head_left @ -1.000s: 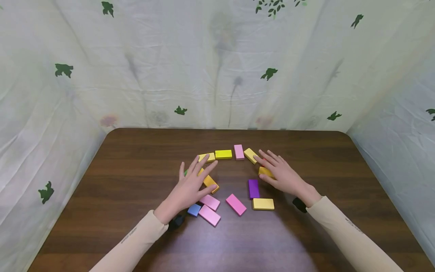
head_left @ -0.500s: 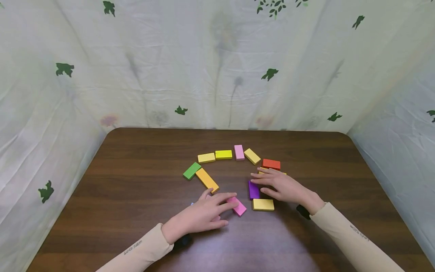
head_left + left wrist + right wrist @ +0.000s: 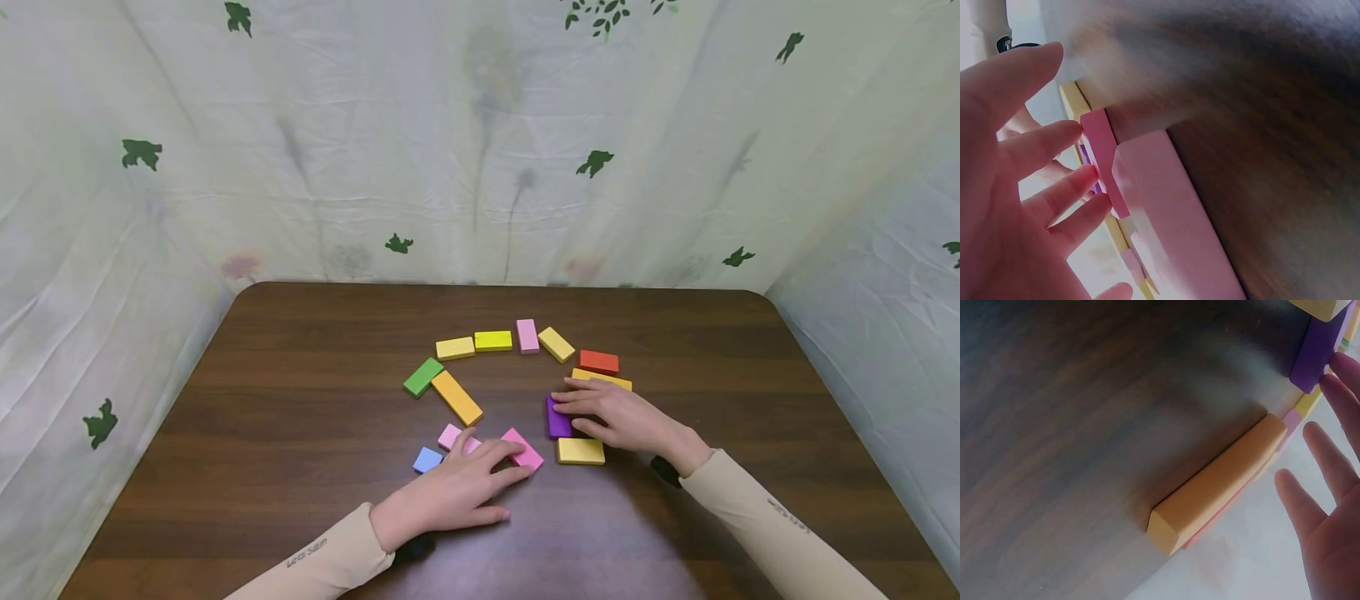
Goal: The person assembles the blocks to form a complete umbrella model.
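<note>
My left hand (image 3: pixel 453 487) lies low over the table, its extended fingertips touching a bright pink block (image 3: pixel 522 450). In the left wrist view a pale pink block (image 3: pixel 1175 219) lies beside that bright pink block (image 3: pixel 1105 159); the hand hides it in the head view. Another pale pink block (image 3: pixel 451 437) and a blue block (image 3: pixel 427 460) show past this hand. My right hand (image 3: pixel 626 417) has its fingertips on a purple block (image 3: pixel 557 419), seen also as the purple block (image 3: pixel 1316 359) in the right wrist view. A pale yellow block (image 3: pixel 581 452) sits just in front of it.
Behind the hands, a loose arc holds a green block (image 3: pixel 423 377), an orange block (image 3: pixel 457 397), a yellow block (image 3: pixel 492 341), a red block (image 3: pixel 598 362) and several others. The brown table (image 3: pixel 315 375) meets a patterned cloth (image 3: pixel 450 150) at its back edge.
My left hand has come nearer and to the right, from above the green and orange blocks to the bright pink block. My right hand has moved from the right-hand orange block to the purple one.
</note>
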Available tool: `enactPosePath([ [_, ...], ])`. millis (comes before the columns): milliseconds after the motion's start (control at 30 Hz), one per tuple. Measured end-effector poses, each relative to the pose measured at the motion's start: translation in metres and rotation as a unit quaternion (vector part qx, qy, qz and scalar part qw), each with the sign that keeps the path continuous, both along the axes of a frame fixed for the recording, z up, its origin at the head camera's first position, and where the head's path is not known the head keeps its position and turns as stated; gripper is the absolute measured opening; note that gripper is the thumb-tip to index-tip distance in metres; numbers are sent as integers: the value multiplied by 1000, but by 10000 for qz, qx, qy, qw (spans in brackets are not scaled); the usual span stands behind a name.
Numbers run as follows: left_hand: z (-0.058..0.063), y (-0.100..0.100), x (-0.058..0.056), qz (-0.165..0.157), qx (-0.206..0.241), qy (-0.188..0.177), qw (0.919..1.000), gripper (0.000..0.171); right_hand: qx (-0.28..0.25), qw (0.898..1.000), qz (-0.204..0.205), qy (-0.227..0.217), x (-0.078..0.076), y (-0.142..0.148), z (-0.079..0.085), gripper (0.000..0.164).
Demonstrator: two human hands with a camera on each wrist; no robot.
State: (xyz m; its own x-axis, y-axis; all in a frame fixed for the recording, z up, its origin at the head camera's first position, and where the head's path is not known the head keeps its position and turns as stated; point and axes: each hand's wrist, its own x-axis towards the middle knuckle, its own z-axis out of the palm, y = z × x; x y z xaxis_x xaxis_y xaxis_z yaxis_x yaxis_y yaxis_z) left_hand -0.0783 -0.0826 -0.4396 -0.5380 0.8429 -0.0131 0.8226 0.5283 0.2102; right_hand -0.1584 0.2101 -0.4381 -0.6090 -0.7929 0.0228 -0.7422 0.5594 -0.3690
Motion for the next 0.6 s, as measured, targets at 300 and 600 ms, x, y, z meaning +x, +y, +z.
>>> enactPosePath([
  [300,-4,0,-4,11,-90,107,9999,61,-42,10000,-12,-51,-5,-10,-3,40],
  [600,-2,1,-16,-54,-97,-112,9999,57,0,10000,-40,-72,-11,-22,-5,42],
])
